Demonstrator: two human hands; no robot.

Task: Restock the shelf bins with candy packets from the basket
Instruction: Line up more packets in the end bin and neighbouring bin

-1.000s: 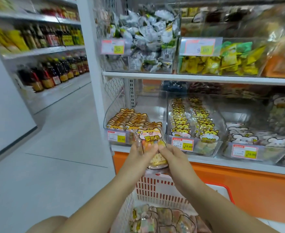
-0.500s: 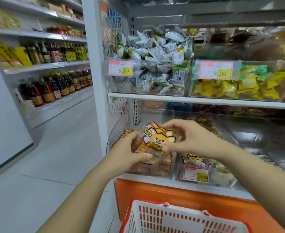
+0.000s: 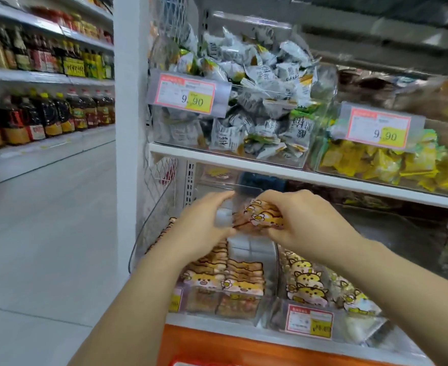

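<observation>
One candy packet (image 3: 260, 217), orange with a cartoon cat on it, is held above the rear of the leftmost clear bin (image 3: 149, 235) on the lower shelf (image 3: 217, 323). It hangs in the air, clear of the stock below it. The right hand (image 3: 306, 221) has its fingers (image 3: 273, 199) curled over the packet's top and right side, thumb underneath, pinching it firmly. The left hand (image 3: 200, 229) sits just beside it. Its thumb tip touches the packet's lower left corner, while its fingers are curved and spread well apart from the thumb (whether they actually grip cannot be told).

In that bin, two rows of matching orange packets (image 3: 233, 277) stand upright at the front. The striped edges of more show to the left of the left forearm, too hidden to count. The neighbouring bin (image 3: 278, 307) on the right holds two rows of yellow cat packets (image 3: 308, 282).

On the upper shelf (image 3: 244, 165) are two more clear bins, one heaped with grey-white wrapped sweets (image 3: 257, 101) and one with yellow wrapped sweets (image 3: 376, 162). Each carries one price tag reading 9.90 (image 3: 186, 94) (image 3: 379, 129). A third tag (image 3: 310, 321) hangs on the yellow-cat bin, its price blurred. Across the aisle floor (image 3: 46, 233), two shelves of dark bottles (image 3: 46, 114) run along the left.
</observation>
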